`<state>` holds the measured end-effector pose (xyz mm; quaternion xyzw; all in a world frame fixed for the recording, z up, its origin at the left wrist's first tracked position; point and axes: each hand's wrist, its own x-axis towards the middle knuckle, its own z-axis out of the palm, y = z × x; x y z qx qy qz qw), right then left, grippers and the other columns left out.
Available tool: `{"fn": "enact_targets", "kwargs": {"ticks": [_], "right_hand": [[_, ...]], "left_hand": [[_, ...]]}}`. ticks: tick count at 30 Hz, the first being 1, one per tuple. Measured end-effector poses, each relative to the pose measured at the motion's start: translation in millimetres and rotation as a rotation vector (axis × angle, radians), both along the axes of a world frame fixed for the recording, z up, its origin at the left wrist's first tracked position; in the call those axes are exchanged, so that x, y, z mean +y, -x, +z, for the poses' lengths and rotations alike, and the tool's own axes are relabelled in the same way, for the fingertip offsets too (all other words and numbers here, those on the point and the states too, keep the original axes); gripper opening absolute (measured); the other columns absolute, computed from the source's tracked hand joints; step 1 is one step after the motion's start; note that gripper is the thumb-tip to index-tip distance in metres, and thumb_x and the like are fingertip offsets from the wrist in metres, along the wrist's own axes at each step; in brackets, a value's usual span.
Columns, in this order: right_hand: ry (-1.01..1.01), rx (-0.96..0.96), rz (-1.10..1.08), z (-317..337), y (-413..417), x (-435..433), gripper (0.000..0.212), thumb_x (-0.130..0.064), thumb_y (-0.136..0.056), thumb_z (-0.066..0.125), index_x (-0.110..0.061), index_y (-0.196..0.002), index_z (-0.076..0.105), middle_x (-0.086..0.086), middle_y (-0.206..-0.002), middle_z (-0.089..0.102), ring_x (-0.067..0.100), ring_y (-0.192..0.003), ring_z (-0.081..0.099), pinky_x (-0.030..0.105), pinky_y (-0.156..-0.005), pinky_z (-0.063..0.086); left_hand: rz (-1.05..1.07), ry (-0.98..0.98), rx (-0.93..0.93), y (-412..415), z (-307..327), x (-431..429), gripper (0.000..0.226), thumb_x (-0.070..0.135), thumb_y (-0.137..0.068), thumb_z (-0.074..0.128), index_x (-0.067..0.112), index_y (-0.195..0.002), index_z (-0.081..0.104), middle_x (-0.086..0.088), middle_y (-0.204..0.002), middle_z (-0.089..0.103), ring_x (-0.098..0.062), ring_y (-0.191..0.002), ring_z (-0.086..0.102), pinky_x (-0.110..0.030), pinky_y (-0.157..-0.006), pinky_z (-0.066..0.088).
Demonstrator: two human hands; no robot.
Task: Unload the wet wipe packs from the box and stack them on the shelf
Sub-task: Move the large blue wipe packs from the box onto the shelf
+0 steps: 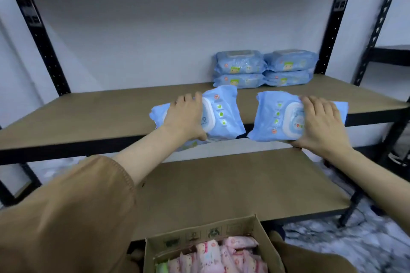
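Head view: the left hand curls round a blue pack at centre, over the shelf; the right hand grips a second blue pack at 3 o'clock; stacked packs sit at 1 o'clock; the box of pink packs is at 6 o'clock.

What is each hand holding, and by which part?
Left hand grips the left pack from above, over its lid's left end; right hand grips the right pack over its lid's right end.

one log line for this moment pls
left hand: grips left blue pack | right hand: grips right blue pack | shelf: four blue packs stacked | box: pink packs inside
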<state>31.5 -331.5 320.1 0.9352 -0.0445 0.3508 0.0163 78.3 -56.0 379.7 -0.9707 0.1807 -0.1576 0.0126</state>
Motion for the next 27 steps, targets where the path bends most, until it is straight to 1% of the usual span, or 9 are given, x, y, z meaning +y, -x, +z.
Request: {"fn": "enact_targets", "kwargs": {"ticks": [4, 7, 9, 14, 17, 20, 23, 25, 27], "right_hand": [[0.046, 0.03, 0.012, 24.3, -23.0, -13.4, 0.106, -0.023, -0.036, 0.092, 0.011, -0.125, 0.046, 0.029, -0.118, 0.053, 0.046, -0.111, 0.05, 0.057, -0.101, 0.031], [0.101, 0.083, 0.02, 37.6, -42.7, -22.5, 0.108, -0.028, -0.041, 0.091, 0.007, -0.131, 0.042, 0.025, -0.125, 0.05, 0.042, -0.118, 0.046, 0.054, -0.106, 0.028], [0.108, 0.125, 0.025, 46.6, -55.0, -26.1, 0.108, -0.033, -0.048, 0.088, 0.003, -0.136, 0.036, 0.021, -0.133, 0.045, 0.038, -0.125, 0.039, 0.049, -0.111, 0.021], [0.116, 0.231, 0.008, 61.1, -85.2, -33.8, 0.109, -0.038, -0.057, 0.082, -0.004, -0.143, 0.024, 0.014, -0.14, 0.037, 0.031, -0.131, 0.031, 0.04, -0.114, 0.013], [0.119, 0.313, 0.0, 62.3, -100.6, -38.3, 0.109, -0.04, -0.06, 0.08, -0.007, -0.144, 0.019, 0.01, -0.142, 0.033, 0.028, -0.133, 0.028, 0.037, -0.114, 0.011], [0.147, 0.404, 0.013, 64.3, -115.1, -43.1, 0.109, -0.041, -0.058, 0.08, -0.01, -0.144, 0.019, 0.007, -0.141, 0.034, 0.025, -0.132, 0.029, 0.035, -0.113, 0.015], [0.125, 0.507, 0.042, 71.4, -131.9, -48.6, 0.114, -0.043, -0.052, 0.083, -0.012, -0.143, 0.021, 0.006, -0.137, 0.038, 0.025, -0.128, 0.035, 0.034, -0.109, 0.025], [0.092, 0.593, 0.053, 76.0, -142.4, -50.4, 0.118, -0.042, -0.051, 0.085, -0.013, -0.144, 0.019, 0.007, -0.139, 0.037, 0.025, -0.129, 0.035, 0.034, -0.108, 0.028], [0.048, 0.685, 0.043, 79.8, -151.0, -50.6, 0.12, -0.038, -0.053, 0.086, -0.012, -0.146, 0.014, 0.007, -0.145, 0.031, 0.025, -0.133, 0.03, 0.035, -0.109, 0.028]], "left_hand": [[0.013, -0.051, -0.027, -24.6, 22.1, -10.3, 0.086, 0.031, -0.062, 0.08, 0.005, -0.128, 0.032, -0.013, -0.125, 0.046, -0.03, -0.116, 0.045, -0.034, -0.09, 0.038], [0.048, -0.078, 0.01, -42.7, 33.1, -21.3, 0.08, 0.031, -0.063, 0.079, 0.004, -0.125, 0.034, -0.013, -0.123, 0.048, -0.03, -0.114, 0.046, -0.031, -0.078, 0.035], [0.061, -0.092, 0.051, -55.1, 36.4, -28.8, 0.079, 0.031, -0.064, 0.078, 0.004, -0.124, 0.035, -0.014, -0.122, 0.048, -0.03, -0.113, 0.046, -0.03, -0.075, 0.032], [0.061, -0.133, 0.11, -85.2, 37.7, -46.5, 0.08, 0.031, -0.064, 0.079, 0.005, -0.125, 0.035, -0.013, -0.123, 0.049, -0.029, -0.114, 0.046, -0.031, -0.076, 0.033], [0.025, -0.179, 0.135, -101.8, 36.4, -55.9, 0.083, 0.031, -0.063, 0.079, 0.006, -0.128, 0.033, -0.012, -0.124, 0.048, -0.028, -0.115, 0.046, -0.032, -0.081, 0.037], [0.004, -0.185, 0.202, -117.7, 38.5, -63.6, 0.088, 0.032, -0.063, 0.08, 0.008, -0.131, 0.029, -0.01, -0.124, 0.049, -0.027, -0.111, 0.049, -0.032, -0.077, 0.037], [0.004, -0.118, 0.348, -131.4, 43.9, -66.8, 0.091, 0.032, -0.063, 0.081, 0.011, -0.131, 0.024, -0.007, -0.118, 0.05, -0.024, -0.093, 0.048, -0.031, -0.072, 0.04], [0.006, -0.072, 0.425, -139.9, 44.6, -65.7, 0.09, 0.033, -0.063, 0.081, 0.013, -0.131, 0.026, -0.004, -0.115, 0.048, -0.022, -0.092, 0.045, -0.03, -0.072, 0.04], [0.004, -0.053, 0.462, -148.3, 41.8, -62.9, 0.086, 0.037, -0.062, 0.081, 0.015, -0.128, 0.031, 0.0, -0.113, 0.047, -0.02, -0.095, 0.047, -0.029, -0.073, 0.039]]}}
